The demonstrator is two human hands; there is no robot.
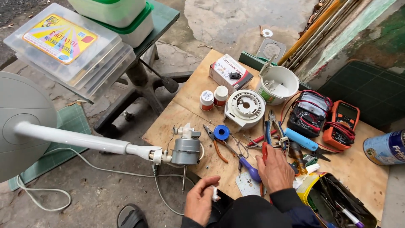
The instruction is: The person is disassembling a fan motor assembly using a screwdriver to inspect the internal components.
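Head view: the left hand (pixel 201 202) sits at six o'clock in the frame, fingers curled together around a small white piece (pixel 214 194) pinched at its fingertips. The right hand (pixel 275 169) lies just to its two o'clock, palm down on the wooden board (pixel 363 169), fingers closed on the red handles of a pair of pliers (pixel 264 147) that point toward twelve o'clock.

At nine o'clock from the right hand, a gray fan motor (pixel 185 150) hangs on the end of a white fan pole (pixel 71 137), with its shaft pointing down past the board's edge. Between motor and right hand lie orange-handled pliers (pixel 217 145), a blue solder spool (pixel 221 132) and a purple-handled screwdriver (pixel 249 169), crowding the space. At twelve o'clock from the right hand stands a white round fan housing (pixel 245 107), with two small jars (pixel 214 98) to its left and a white tub (pixel 278 84) behind. At two o'clock sit a black meter (pixel 309 114) and an orange meter (pixel 342 124), wrapped in red leads. A yellow toolbox (pixel 337 202) stands open at four o'clock, touching the sleeve. A blue can (pixel 386 147) lies at the board's right edge.
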